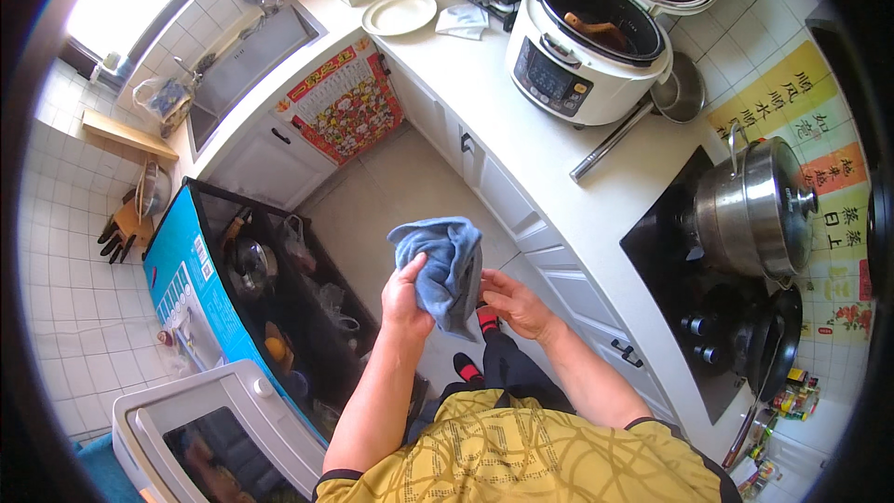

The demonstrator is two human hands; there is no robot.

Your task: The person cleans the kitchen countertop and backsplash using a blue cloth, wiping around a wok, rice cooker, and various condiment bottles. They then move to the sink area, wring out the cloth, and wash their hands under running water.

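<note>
A crumpled blue cloth (pixel 447 272) is in my left hand (pixel 408 300), whose thumb lies over its front, above the floor between the counter and the shelf. My right hand (pixel 515 304) is just right of the cloth, fingers slightly curled and apart; whether its fingertips touch the cloth's edge I cannot tell. On the counter ahead stand a white electric pressure cooker (pixel 587 56) with its lid up and a wooden utensil inside, a cream plate (pixel 399 13) and a folded pale cloth (pixel 462 21).
A steel steamer pot (pixel 751 206) and a black wok (pixel 779 342) sit on the black hob at right. A long-handled steel pan (pixel 677 87) lies beside the cooker. The sink (pixel 255 66) is at upper left. A stocked shelf unit (pixel 202 279) and a countertop oven (pixel 216 433) stand at left.
</note>
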